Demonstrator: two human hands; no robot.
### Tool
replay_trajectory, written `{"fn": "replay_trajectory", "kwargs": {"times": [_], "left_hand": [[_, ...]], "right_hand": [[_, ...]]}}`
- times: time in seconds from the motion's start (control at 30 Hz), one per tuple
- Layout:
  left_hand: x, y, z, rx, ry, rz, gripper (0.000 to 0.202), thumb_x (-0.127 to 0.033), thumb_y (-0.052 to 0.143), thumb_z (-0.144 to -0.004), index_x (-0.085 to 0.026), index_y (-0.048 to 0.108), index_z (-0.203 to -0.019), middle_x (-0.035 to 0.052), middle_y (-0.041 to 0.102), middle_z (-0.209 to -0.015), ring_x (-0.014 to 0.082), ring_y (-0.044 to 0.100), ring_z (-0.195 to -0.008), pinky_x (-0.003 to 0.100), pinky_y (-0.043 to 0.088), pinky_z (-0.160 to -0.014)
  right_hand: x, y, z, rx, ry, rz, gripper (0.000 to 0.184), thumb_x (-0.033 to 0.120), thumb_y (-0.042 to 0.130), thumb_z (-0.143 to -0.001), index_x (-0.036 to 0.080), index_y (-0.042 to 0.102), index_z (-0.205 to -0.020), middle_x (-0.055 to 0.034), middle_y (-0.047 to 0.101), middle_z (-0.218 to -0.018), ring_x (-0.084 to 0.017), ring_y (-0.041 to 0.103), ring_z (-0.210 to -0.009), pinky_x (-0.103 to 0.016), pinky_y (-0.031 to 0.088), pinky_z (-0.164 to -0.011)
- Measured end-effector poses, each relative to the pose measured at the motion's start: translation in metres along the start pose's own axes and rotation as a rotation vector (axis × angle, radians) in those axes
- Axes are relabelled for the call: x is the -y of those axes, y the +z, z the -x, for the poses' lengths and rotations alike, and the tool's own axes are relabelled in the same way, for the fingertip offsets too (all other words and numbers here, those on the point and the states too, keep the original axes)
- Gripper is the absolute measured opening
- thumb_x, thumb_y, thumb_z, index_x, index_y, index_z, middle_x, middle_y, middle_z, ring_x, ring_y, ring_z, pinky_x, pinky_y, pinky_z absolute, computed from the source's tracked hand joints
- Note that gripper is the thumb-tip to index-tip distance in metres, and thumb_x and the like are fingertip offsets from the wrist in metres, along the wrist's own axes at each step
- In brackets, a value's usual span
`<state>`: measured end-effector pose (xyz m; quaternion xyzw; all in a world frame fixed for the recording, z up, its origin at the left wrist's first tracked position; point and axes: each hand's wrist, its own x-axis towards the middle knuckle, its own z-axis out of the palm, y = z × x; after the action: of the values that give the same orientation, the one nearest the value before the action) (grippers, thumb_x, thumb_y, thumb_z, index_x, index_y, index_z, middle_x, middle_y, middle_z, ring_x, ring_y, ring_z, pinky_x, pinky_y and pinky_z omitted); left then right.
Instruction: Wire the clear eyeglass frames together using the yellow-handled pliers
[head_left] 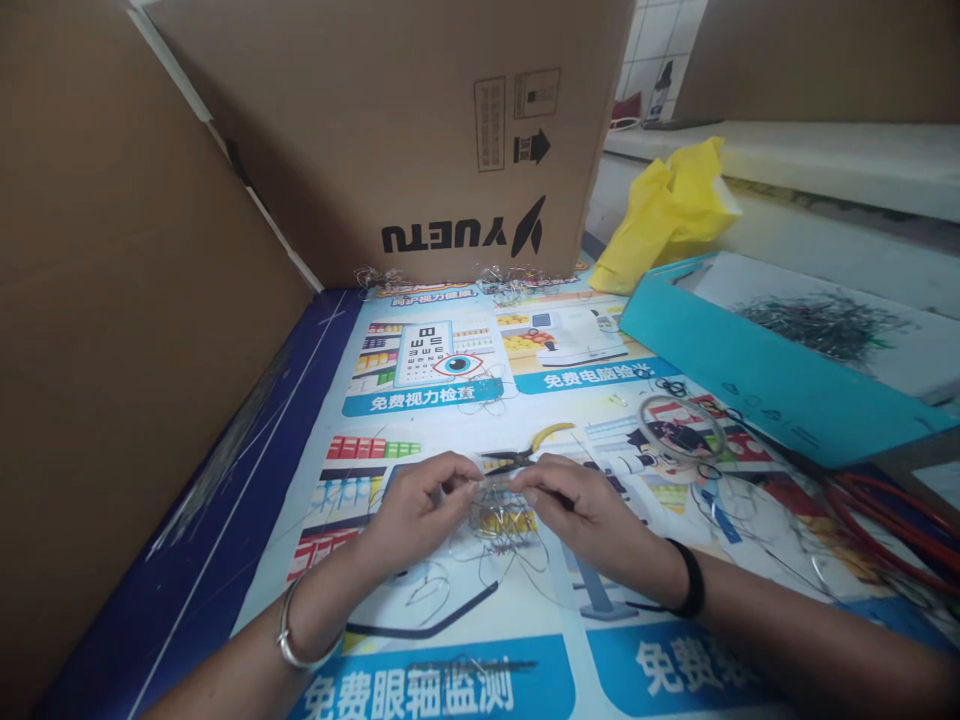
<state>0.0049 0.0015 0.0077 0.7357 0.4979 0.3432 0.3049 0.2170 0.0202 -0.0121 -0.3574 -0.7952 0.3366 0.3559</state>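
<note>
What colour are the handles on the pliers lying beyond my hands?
Yellow; the pliers show best in the head view.

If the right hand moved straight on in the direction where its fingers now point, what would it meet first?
First the bent wirework, which the right hand seems to pinch, then probably the left hand; exact depth is hard to judge.

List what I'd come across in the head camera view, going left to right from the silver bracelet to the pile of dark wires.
Silver bracelet, left hand, wire piece, right hand, black wristband, pile of dark wires.
</note>
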Motion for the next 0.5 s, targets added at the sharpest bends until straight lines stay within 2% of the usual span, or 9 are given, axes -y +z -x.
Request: {"fn": "replay_trajectory", "kwargs": {"times": [0.2,0.5], "left_hand": [[0.0014,-0.0024,-0.0014,0.06,0.048,-0.033,0.014,-0.018,0.05,-0.081,-0.015,0.064,-0.078,0.003,0.065,-0.073,0.0126,0.059,-0.067,0.023,0.044,-0.063],[0.005,-0.0034,-0.0017,0.094,0.078,-0.065,0.014,-0.015,0.051,-0.079,-0.017,0.065,-0.08,0.0026,0.064,-0.073,0.0128,0.057,-0.068,0.024,0.044,-0.063]], "right_hand": [[0.0003,-0.001,-0.0013,0.002,-0.001,0.005,0.019,0.012,0.048,-0.083,0.021,0.064,-0.086,-0.0021,0.064,-0.077,-0.014,0.06,-0.073,-0.025,0.046,-0.067],[-0.0025,-0.0007,-0.0002,0.001,0.009,0.027,0.019,0.013,0.047,-0.083,0.021,0.064,-0.087,-0.0025,0.065,-0.079,-0.014,0.059,-0.076,-0.027,0.046,-0.068]]}}
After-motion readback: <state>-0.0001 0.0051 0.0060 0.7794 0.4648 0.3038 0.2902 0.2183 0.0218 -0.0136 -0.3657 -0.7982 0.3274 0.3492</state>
